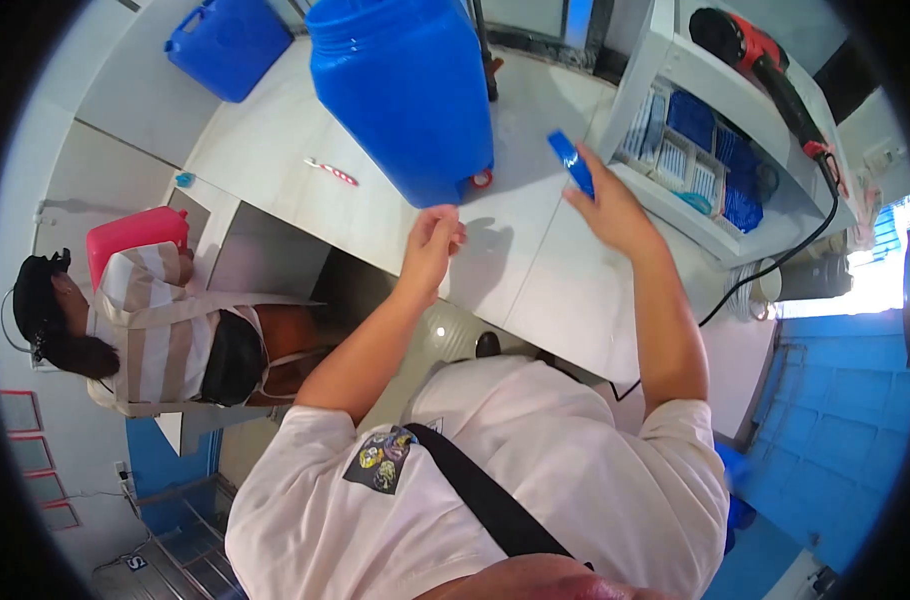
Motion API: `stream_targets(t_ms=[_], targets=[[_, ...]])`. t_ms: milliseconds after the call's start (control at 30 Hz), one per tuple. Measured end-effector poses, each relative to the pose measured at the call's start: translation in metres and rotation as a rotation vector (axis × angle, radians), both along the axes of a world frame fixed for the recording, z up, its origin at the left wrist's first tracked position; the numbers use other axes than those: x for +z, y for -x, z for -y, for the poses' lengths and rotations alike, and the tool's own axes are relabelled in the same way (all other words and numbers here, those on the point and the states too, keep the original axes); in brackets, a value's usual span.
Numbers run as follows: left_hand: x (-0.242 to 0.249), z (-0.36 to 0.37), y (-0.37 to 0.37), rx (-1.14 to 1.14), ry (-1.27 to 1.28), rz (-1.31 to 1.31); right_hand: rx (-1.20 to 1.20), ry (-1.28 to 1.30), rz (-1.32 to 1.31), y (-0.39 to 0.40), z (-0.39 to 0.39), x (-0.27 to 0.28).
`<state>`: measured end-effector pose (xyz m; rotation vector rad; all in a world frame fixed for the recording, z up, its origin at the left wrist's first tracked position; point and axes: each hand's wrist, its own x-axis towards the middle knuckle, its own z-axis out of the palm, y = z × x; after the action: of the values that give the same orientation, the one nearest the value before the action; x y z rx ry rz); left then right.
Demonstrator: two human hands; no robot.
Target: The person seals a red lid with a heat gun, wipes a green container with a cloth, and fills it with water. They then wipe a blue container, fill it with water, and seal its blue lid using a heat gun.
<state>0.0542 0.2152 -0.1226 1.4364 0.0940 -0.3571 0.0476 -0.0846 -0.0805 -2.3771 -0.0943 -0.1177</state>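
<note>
A large blue plastic jerrycan (400, 95) with a threaded neck stands on the white worktop (285, 140) in front of me. My left hand (434, 248) is by its near bottom corner, fingers curled in and thumb drawn against them; whatever they may hold is hidden. A small red ring (482, 179) shows at the jerrycan's lower right edge. To the right, my right hand (613, 208) is raised over the worktop. Its thumb and fingers grip a small, glossy, flat blue piece (569, 158), which points up and left, apart from the jerrycan.
A red-and-white toothbrush (332, 171) lies left of the jerrycan. Another blue jerrycan (229, 48) stands farther back. At right, a white shelf unit (665, 190) holds baskets, with a corded heat gun (750, 50) on top. A person (160, 315) sits at left by a red jerrycan (135, 235).
</note>
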Motion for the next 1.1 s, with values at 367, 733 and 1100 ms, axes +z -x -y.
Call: stream_targets(t_ms=[367,733,1100], targets=[[-0.053,0.085,-0.094,0.071,0.578,-0.757,-0.15,0.489,-0.156,0.078,-0.006,-0.003],[-0.042,0.07,-0.054,0.05,0.543,-0.668,-0.676,0.72,-0.348,-0.047,0.134,0.013],[-0.033,0.062,-0.007,-0.08,0.294,-0.617,-0.755,0.718,-0.332,-0.043,0.12,0.029]])
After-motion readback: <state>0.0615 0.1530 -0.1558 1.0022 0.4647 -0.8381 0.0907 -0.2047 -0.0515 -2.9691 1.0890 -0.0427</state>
